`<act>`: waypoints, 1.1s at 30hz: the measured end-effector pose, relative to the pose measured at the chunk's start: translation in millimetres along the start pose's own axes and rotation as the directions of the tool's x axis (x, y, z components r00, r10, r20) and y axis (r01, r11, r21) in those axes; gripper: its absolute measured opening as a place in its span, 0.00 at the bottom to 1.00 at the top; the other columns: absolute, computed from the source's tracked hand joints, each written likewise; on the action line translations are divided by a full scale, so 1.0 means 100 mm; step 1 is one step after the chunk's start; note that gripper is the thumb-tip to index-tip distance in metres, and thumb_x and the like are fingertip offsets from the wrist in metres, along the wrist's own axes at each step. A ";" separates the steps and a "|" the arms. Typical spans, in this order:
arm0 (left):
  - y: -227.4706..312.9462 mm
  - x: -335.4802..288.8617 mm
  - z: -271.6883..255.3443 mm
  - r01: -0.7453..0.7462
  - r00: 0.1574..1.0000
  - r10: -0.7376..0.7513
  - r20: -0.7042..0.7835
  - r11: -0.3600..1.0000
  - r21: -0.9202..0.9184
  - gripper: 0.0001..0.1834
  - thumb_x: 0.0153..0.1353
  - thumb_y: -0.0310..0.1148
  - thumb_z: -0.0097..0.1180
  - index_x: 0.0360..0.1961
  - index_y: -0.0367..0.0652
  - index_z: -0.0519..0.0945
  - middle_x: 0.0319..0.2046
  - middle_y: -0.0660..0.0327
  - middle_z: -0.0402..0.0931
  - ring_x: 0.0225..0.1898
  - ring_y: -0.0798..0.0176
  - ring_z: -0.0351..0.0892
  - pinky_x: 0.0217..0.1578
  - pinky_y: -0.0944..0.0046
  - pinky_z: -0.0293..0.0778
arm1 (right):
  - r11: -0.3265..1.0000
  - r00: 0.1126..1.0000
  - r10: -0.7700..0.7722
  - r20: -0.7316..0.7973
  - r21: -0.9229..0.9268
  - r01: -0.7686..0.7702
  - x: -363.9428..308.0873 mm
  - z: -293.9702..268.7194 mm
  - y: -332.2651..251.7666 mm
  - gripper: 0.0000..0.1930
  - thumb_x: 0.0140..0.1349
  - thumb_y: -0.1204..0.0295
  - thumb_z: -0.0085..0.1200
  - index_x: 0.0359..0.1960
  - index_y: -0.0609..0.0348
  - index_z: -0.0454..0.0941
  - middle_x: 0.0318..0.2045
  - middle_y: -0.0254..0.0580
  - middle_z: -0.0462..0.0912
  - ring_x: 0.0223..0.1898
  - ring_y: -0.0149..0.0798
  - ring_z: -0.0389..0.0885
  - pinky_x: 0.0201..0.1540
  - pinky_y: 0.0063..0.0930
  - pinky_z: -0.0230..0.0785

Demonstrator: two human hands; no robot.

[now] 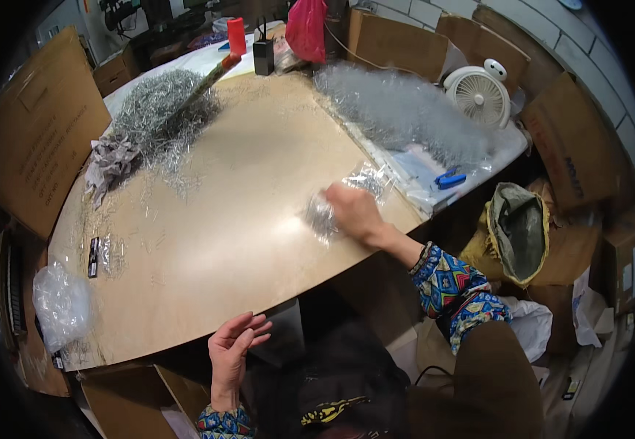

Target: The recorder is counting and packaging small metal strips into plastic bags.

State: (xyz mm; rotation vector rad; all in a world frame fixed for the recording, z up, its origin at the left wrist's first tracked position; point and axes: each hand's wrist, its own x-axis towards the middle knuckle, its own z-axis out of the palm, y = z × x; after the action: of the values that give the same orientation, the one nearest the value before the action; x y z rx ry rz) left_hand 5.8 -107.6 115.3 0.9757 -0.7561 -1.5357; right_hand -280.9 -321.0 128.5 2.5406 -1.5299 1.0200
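My right hand is closed over a small clear plastic bag of shiny bits, low over the table near its front right edge. Motion blurs the bag, so its contents cannot be made out. Just behind that hand lies more glossy clear plastic with silvery pieces. My left hand hangs in front of the table's edge, palm turned inward, fingers loosely apart and holding nothing. At the far left of the wooden tabletop rises a heap of thin silvery metal pieces, with a stick leaning across it.
A pile of filled clear bags covers the right-hand surface, beside a white fan and a blue stapler-like tool. Crumpled cloth or paper, a black strip and a plastic bag lie left. An open sack stands right.
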 end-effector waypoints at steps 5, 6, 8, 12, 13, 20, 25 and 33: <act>0.02 0.13 0.08 0.016 1.000 -0.016 0.010 1.000 0.013 0.17 0.63 0.25 0.53 0.53 0.30 0.73 0.46 0.43 0.77 0.48 0.44 0.80 0.46 0.52 0.80 | 0.933 0.995 -0.046 -0.084 -0.359 0.013 0.45 0.16 1.02 0.09 0.62 0.73 0.47 0.24 0.59 0.74 0.20 0.48 0.78 0.21 0.51 0.80 0.21 0.41 0.70; 0.05 0.09 0.04 -0.008 1.000 0.007 0.025 0.999 0.041 0.17 0.63 0.25 0.53 0.53 0.30 0.73 0.46 0.42 0.77 0.48 0.44 0.80 0.47 0.52 0.80 | 0.909 0.994 -0.019 -0.109 -0.416 -0.028 0.48 0.25 1.08 0.07 0.59 0.74 0.47 0.23 0.57 0.74 0.19 0.49 0.79 0.20 0.50 0.80 0.21 0.41 0.70; 0.09 -0.02 -0.02 -0.043 0.999 0.045 -0.016 0.993 0.106 0.16 0.64 0.25 0.51 0.52 0.29 0.73 0.45 0.42 0.78 0.48 0.43 0.79 0.47 0.51 0.79 | 0.878 0.995 -0.013 -0.101 -0.477 -0.037 0.50 0.34 1.26 0.08 0.57 0.74 0.47 0.21 0.55 0.75 0.18 0.49 0.79 0.20 0.48 0.80 0.21 0.40 0.71; 0.19 0.09 -0.14 -0.177 0.983 0.186 -0.002 0.937 0.302 0.14 0.65 0.26 0.53 0.51 0.34 0.78 0.45 0.58 0.80 0.46 0.68 0.78 0.50 0.70 0.72 | 0.839 0.987 0.150 -0.062 -0.520 -0.160 0.26 0.29 1.74 0.10 0.63 0.70 0.45 0.25 0.57 0.76 0.24 0.48 0.80 0.28 0.48 0.81 0.26 0.40 0.71; 0.34 0.17 -0.13 -0.207 0.978 0.203 0.046 0.929 0.307 0.14 0.65 0.27 0.53 0.51 0.35 0.78 0.46 0.60 0.80 0.47 0.69 0.77 0.50 0.70 0.72 | 0.847 0.994 0.092 -0.056 -0.520 -0.107 0.26 -0.16 1.53 0.11 0.65 0.69 0.44 0.33 0.58 0.79 0.32 0.50 0.81 0.37 0.49 0.81 0.36 0.40 0.72; 1.18 0.21 -1.81 0.486 0.541 0.786 -0.298 -0.004 0.874 0.11 0.60 0.34 0.51 0.36 0.36 0.78 0.43 0.47 0.74 0.50 0.44 0.69 0.52 0.47 0.63 | 0.922 0.987 -0.134 -0.088 -0.377 0.092 0.34 0.00 0.81 0.12 0.67 0.69 0.48 0.48 0.60 0.76 0.46 0.47 0.77 0.50 0.47 0.74 0.52 0.39 0.62; 1.25 0.15 -2.21 0.632 0.694 0.618 -0.369 -0.277 0.724 0.26 0.68 0.45 0.41 0.56 0.34 0.69 0.62 0.45 0.63 0.67 0.43 0.54 0.67 0.39 0.39 | 0.939 0.943 -0.332 -0.007 -0.097 0.329 0.42 0.23 -0.35 0.09 0.59 0.78 0.55 0.42 0.61 0.77 0.41 0.46 0.78 0.46 0.48 0.74 0.51 0.39 0.63; 0.75 -0.24 -1.22 -0.192 0.876 0.396 0.275 -0.237 0.952 0.25 0.59 0.38 0.56 0.56 0.37 0.72 0.57 0.51 0.71 0.61 0.51 0.67 0.61 0.48 0.60 | 0.577 0.630 -0.775 0.054 0.467 0.670 0.09 0.58 -1.95 0.21 0.50 0.66 0.63 0.45 0.63 0.75 0.46 0.47 0.78 0.51 0.47 0.75 0.54 0.40 0.66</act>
State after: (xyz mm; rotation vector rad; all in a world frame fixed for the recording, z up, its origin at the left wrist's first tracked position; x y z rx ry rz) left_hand 149.4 -93.2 129.4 1.7682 -2.0720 0.0035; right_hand -93.0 -244.8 148.5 3.1896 -0.0965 0.9439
